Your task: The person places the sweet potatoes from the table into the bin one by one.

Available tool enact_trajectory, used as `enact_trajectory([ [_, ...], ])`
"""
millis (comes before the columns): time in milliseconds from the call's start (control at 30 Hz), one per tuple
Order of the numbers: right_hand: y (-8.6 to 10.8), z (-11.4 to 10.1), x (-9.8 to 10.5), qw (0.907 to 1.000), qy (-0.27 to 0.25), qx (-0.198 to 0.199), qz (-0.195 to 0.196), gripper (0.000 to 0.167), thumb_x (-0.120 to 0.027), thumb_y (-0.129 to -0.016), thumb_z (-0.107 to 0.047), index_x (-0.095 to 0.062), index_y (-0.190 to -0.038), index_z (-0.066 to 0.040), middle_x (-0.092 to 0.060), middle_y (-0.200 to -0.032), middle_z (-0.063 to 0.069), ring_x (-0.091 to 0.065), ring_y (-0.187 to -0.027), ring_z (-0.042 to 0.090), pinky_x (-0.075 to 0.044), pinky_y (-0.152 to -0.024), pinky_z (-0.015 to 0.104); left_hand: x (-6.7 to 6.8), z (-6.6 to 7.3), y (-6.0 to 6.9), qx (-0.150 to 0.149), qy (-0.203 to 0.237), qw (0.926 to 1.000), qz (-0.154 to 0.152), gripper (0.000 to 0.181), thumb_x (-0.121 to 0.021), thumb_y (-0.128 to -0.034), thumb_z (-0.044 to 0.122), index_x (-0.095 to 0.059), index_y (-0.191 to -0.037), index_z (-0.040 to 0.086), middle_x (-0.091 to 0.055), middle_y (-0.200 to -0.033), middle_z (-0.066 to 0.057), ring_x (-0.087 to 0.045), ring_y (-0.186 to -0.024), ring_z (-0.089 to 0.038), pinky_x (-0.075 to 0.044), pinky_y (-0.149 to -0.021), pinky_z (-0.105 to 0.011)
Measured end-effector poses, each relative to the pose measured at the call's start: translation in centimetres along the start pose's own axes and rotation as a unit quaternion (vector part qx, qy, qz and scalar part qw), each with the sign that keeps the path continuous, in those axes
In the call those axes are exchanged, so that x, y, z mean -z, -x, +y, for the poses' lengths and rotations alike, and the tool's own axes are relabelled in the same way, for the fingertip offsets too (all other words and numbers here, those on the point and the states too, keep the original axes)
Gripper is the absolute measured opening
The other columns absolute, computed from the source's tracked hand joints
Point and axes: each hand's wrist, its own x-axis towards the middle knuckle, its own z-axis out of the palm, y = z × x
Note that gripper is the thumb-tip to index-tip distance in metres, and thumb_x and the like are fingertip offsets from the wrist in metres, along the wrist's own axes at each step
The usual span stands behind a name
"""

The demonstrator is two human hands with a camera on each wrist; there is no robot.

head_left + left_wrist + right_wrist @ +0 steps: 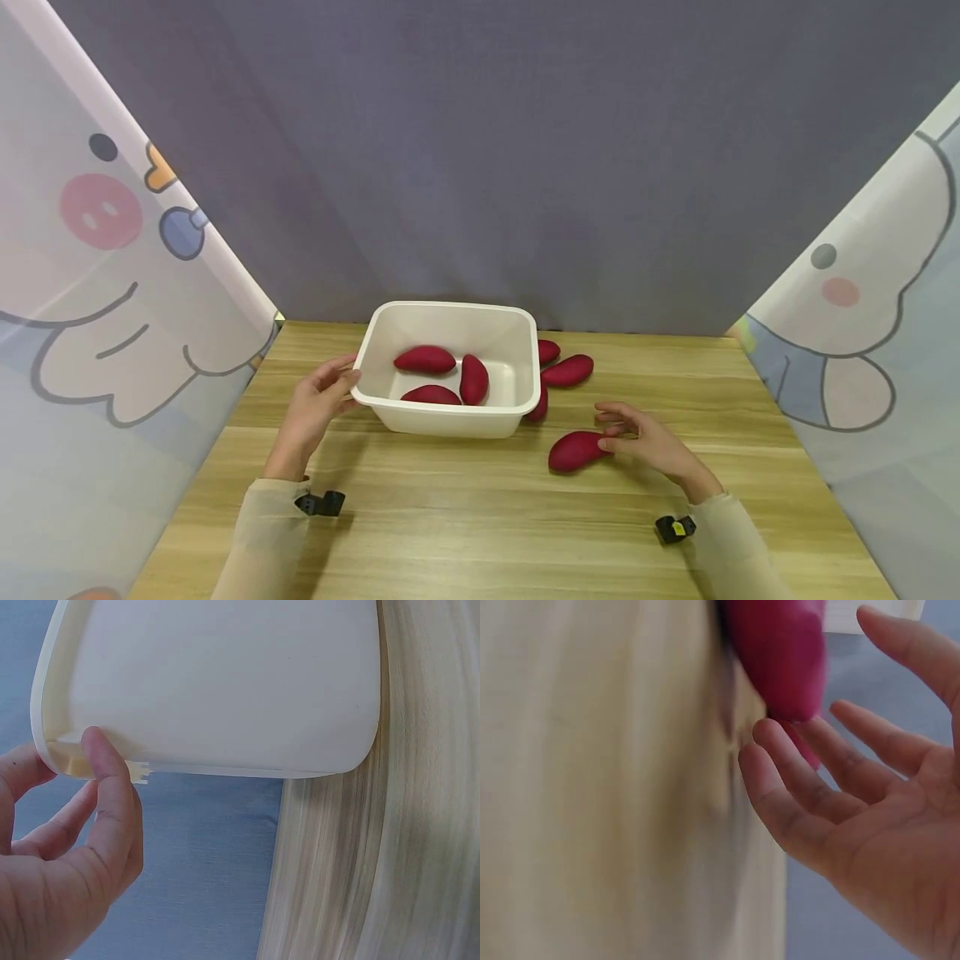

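Observation:
My left hand (311,412) grips the left rim of a white plastic bin (442,419). In the left wrist view, the thumb and fingers of that hand (82,855) pinch the edge of the bin (240,682). Inside the bin lie three dark red sweet potatoes (424,359). To the right, my right hand (654,443) reaches over the end of a loose sweet potato (573,452) on the table. From the right wrist, the fingers of this hand (877,795) look spread and relaxed beside the sweet potato (784,660), not curled round it.
Several more sweet potatoes (568,372) lie against the right side of the bin, partly hidden by it. Beneath everything is a wood-grain table (450,517). A grey cloth (487,167) hangs behind it, and cartoon-printed panels (847,333) stand at both sides.

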Motion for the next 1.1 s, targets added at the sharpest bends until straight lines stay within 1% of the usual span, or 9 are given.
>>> enact_trajectory([
  [100, 0.3, 0.8, -0.4, 1.0, 0.0, 0.005, -0.004, 0.06, -0.073, -0.093, -0.013, -0.046, -0.143, 0.005, -0.056, -0.133, 0.027, -0.056, -0.116, 0.041, -0.051, -0.09, 0.028, -0.1, 0.0, -0.1, -0.001, 0.002, 1.0, 0.0, 0.05, -0.062, -0.1019, 0.022, -0.049, -0.144, -0.001, -0.051, -0.13, -0.027, -0.062, -0.105, -0.023, -0.058, -0.081, -0.029],
  [333, 0.4, 1.3, -1.0, 0.9996, -0.021, 0.002, -0.02, 0.059, -0.071, -0.095, -0.012, -0.045, -0.145, 0.005, -0.055, -0.134, 0.027, -0.056, -0.119, 0.032, -0.05, -0.089, 0.027, 0.0, 0.1, 0.1, 0.005, -0.006, 1.0, 0.003, 0.051, -0.063, -0.1018, 0.024, -0.049, -0.145, 0.001, -0.052, -0.126, -0.023, -0.061, -0.105, -0.024, -0.058, -0.086, -0.036],
  [533, 0.4, 1.6, -1.2, 0.9989, -0.042, -0.003, -0.023, 0.057, -0.071, -0.094, -0.01, -0.045, -0.142, 0.007, -0.057, -0.131, 0.026, -0.06, -0.113, 0.022, -0.053, -0.086, 0.027, 0.0, 0.1, 0.0, 0.004, -0.002, 1.0, 0.0, 0.051, -0.063, -0.1018, 0.023, -0.049, -0.145, 0.001, -0.051, -0.127, -0.023, -0.061, -0.106, -0.023, -0.058, -0.082, -0.029],
  [667, 0.5, 1.8, -1.2, 0.9986, -0.05, -0.006, -0.014, 0.055, -0.072, -0.094, -0.01, -0.048, -0.14, 0.008, -0.059, -0.129, 0.025, -0.061, -0.11, 0.021, -0.053, -0.085, 0.027, 0.0, 0.2, 0.0, 0.005, -0.004, 1.0, 0.0, 0.051, -0.062, -0.102, 0.023, -0.049, -0.146, 0.002, -0.051, -0.128, -0.023, -0.061, -0.107, -0.024, -0.058, -0.083, -0.03],
  [800, 0.6, 1.7, -1.3, 0.998, -0.06, -0.02, 0.003, 0.054, -0.072, -0.094, -0.011, -0.049, -0.139, 0.008, -0.058, -0.129, 0.026, -0.06, -0.11, 0.023, -0.053, -0.085, 0.028, 0.0, 0.2, 0.0, 0.005, -0.005, 1.0, -0.001, 0.05, -0.062, -0.1023, 0.024, -0.049, -0.146, 0.002, -0.05, -0.129, -0.024, -0.06, -0.107, -0.024, -0.058, -0.083, -0.029],
  [900, 0.8, 1.4, -1.2, 0.9963, -0.074, -0.04, 0.017, 0.055, -0.071, -0.095, -0.013, -0.048, -0.14, 0.007, -0.055, -0.132, 0.026, -0.061, -0.109, 0.022, -0.055, -0.083, 0.029, 0.0, 0.2, 0.1, 0.005, -0.005, 1.0, -0.001, 0.05, -0.061, -0.1024, 0.024, -0.049, -0.145, 0.001, -0.05, -0.129, -0.024, -0.061, -0.107, -0.024, -0.058, -0.082, -0.028],
  [1000, 0.9, 0.7, -1.1, 0.9933, -0.09, -0.063, 0.034, 0.056, -0.072, -0.095, -0.014, -0.046, -0.141, 0.006, -0.052, -0.134, 0.027, -0.061, -0.106, 0.022, -0.056, -0.082, 0.032, 0.0, 0.2, 0.1, 0.006, -0.005, 1.0, 0.0, 0.049, -0.061, -0.1025, 0.023, -0.049, -0.145, 0.001, -0.051, -0.128, -0.024, -0.062, -0.105, -0.023, -0.058, -0.083, -0.03],
  [1100, 0.9, 0.0, -0.7, 0.9915, -0.099, -0.069, 0.048, 0.058, -0.071, -0.095, -0.014, -0.044, -0.142, 0.007, -0.05, -0.134, 0.028, -0.06, -0.106, 0.018, -0.056, -0.084, 0.034, 0.0, 0.2, 0.0, 0.005, -0.005, 1.0, 0.001, 0.049, -0.062, -0.1021, 0.023, -0.049, -0.144, 0.0, -0.055, -0.122, -0.018, -0.062, -0.104, -0.023, -0.058, -0.082, -0.03],
])
